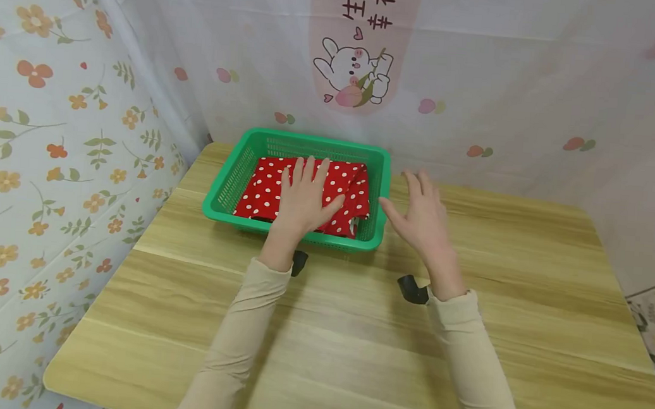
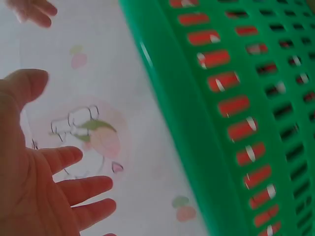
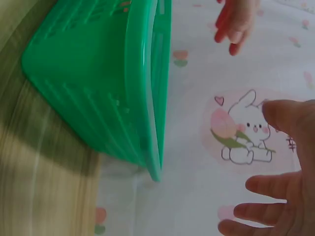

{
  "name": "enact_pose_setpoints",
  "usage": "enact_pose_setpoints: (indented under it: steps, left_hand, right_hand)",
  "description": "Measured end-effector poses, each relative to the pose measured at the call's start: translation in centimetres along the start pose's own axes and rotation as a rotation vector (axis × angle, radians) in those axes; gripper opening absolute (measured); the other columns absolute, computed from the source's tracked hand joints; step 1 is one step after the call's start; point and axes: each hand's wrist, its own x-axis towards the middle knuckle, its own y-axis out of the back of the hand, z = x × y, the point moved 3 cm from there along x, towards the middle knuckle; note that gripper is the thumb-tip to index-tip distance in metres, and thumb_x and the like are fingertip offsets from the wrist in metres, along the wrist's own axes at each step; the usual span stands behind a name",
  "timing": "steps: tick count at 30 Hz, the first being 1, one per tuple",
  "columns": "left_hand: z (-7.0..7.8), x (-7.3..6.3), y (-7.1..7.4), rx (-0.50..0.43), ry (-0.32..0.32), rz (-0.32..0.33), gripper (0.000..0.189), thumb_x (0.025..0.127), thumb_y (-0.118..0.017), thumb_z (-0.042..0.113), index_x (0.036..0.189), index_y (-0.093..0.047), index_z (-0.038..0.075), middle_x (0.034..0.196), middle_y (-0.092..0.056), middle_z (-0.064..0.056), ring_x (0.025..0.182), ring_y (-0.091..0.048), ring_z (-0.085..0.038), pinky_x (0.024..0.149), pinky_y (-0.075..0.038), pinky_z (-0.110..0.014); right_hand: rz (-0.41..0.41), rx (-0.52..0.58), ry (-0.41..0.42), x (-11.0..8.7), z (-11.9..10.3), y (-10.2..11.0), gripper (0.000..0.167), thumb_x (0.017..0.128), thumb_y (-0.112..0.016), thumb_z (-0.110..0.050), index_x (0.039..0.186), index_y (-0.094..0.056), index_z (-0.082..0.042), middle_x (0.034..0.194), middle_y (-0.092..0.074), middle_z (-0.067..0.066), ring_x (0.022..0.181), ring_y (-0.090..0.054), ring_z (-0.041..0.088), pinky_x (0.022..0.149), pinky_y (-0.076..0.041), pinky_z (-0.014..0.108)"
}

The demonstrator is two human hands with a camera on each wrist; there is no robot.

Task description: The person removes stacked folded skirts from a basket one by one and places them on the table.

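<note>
A green plastic basket (image 1: 224, 217) with slotted walls stands on the wooden table near the back. Inside it lies a folded red cloth (image 1: 266, 191) with white dots. My left hand (image 1: 303, 199) hovers over the basket with its fingers spread, holding nothing; in the left wrist view the palm (image 2: 39, 182) is apart from the basket rim (image 2: 162, 108). Just right of the basket is my right hand (image 1: 424, 221), fingers extended and thumb out. The right wrist view shows those fingers (image 3: 268, 187) clear of the basket wall (image 3: 93, 93).
The wooden table (image 1: 345, 358) reaches forward and to both sides. Behind it hangs a pale curtain (image 1: 484, 82) with a rabbit print, and a flowered curtain (image 1: 50, 166) hangs on the left. Black wrist-camera mounts (image 1: 411, 289) jut from beside the sleeves.
</note>
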Motion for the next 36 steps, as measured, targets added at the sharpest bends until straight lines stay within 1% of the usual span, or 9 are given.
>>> enact_pose_setpoints:
  steps: [3, 7, 9, 12, 17, 24, 29, 33, 36]
  left_hand:
    - [-1.4, -0.2, 0.4, -0.023, 0.032, 0.017, 0.071, 0.090, -0.052, 0.040, 0.147, -0.025, 0.008, 0.148, -0.028, -0.019, 0.138, -0.018, -0.035, 0.111, -0.012, -0.055]
    - [-3.3, -0.3, 1.1, -0.053, 0.071, 0.037, 0.063, 0.091, -0.054, 0.032, 0.142, -0.032, 0.003, 0.142, -0.037, -0.019, 0.133, -0.029, -0.036, 0.108, -0.020, -0.054]
    - [-4.3, -0.4, 1.3, -0.089, 0.081, 0.022, 0.061, 0.090, -0.055, 0.030, 0.141, -0.035, 0.001, 0.139, -0.041, -0.020, 0.129, -0.035, -0.036, 0.106, -0.025, -0.054]
    - [-5.8, -0.6, 1.2, -0.137, 0.086, -0.009, 0.058, 0.090, -0.056, 0.027, 0.137, -0.039, -0.002, 0.133, -0.048, -0.021, 0.120, -0.046, -0.036, 0.101, -0.035, -0.051]
    - [-7.8, -0.9, 1.0, -0.191, 0.129, -0.060, 0.055, 0.089, -0.057, 0.025, 0.133, -0.043, -0.004, 0.125, -0.054, -0.022, 0.107, -0.054, -0.037, 0.088, -0.047, -0.050]
    - [-9.9, -1.2, 1.5, -0.203, 0.213, -0.140, 0.052, 0.091, -0.052, 0.026, 0.132, -0.043, -0.006, 0.120, -0.056, -0.023, 0.100, -0.057, -0.035, 0.079, -0.050, -0.047]
    - [-11.3, -1.1, 1.9, -0.280, 0.323, -0.236, 0.048, 0.091, -0.051, 0.028, 0.123, -0.046, -0.007, 0.109, -0.056, -0.021, 0.089, -0.056, -0.030, 0.072, -0.049, -0.038]
    - [-11.9, -0.6, 2.6, -0.327, 0.379, -0.285, 0.041, 0.091, -0.050, 0.028, 0.111, -0.050, -0.008, 0.096, -0.054, -0.018, 0.081, -0.053, -0.026, 0.070, -0.047, -0.033]
    - [-12.0, 0.2, 3.3, -0.358, 0.402, -0.297, 0.043, 0.091, -0.048, 0.027, 0.111, -0.050, -0.011, 0.097, -0.051, -0.018, 0.083, -0.049, -0.026, 0.075, -0.047, -0.035]
  right_hand:
    - [0.012, 0.106, 0.006, 0.2, -0.4, -0.4, 0.070, 0.091, -0.058, -0.039, 0.141, -0.034, 0.003, 0.144, -0.031, 0.025, 0.133, -0.028, 0.041, 0.101, -0.031, 0.061]
    - [0.020, 0.167, -0.009, 0.6, -0.8, -0.9, 0.069, 0.091, -0.058, -0.038, 0.139, -0.035, 0.005, 0.142, -0.036, 0.024, 0.133, -0.030, 0.039, 0.105, -0.029, 0.055]
    - [0.024, 0.184, -0.012, 0.8, -0.9, -1.1, 0.068, 0.091, -0.058, -0.037, 0.138, -0.036, 0.006, 0.141, -0.039, 0.023, 0.132, -0.032, 0.039, 0.105, -0.030, 0.054]
    - [0.040, 0.211, 0.011, 1.2, -1.1, -1.5, 0.064, 0.091, -0.059, -0.034, 0.135, -0.040, 0.007, 0.134, -0.046, 0.025, 0.123, -0.043, 0.040, 0.100, -0.037, 0.052]
    - [0.030, 0.269, 0.040, 1.8, -1.6, -2.3, 0.058, 0.090, -0.061, -0.027, 0.131, -0.043, 0.009, 0.124, -0.052, 0.027, 0.110, -0.051, 0.040, 0.090, -0.046, 0.051]
    - [-0.043, 0.304, 0.009, 2.3, -2.3, -3.0, 0.065, 0.091, -0.057, -0.036, 0.133, -0.040, 0.010, 0.129, -0.049, 0.026, 0.117, -0.047, 0.039, 0.096, -0.042, 0.050]
    - [-0.133, 0.332, -0.028, 3.1, -2.5, -3.6, 0.060, 0.091, -0.058, -0.028, 0.134, -0.039, 0.010, 0.129, -0.049, 0.027, 0.116, -0.048, 0.039, 0.095, -0.043, 0.048]
    - [-0.237, 0.371, -0.100, 3.8, -2.7, -4.0, 0.059, 0.092, -0.057, -0.026, 0.136, -0.037, 0.008, 0.131, -0.047, 0.026, 0.117, -0.048, 0.039, 0.094, -0.044, 0.047]
    - [-0.304, 0.399, -0.170, 4.5, -2.8, -4.3, 0.061, 0.091, -0.057, -0.027, 0.138, -0.034, 0.005, 0.134, -0.045, 0.023, 0.119, -0.047, 0.036, 0.093, -0.045, 0.046]
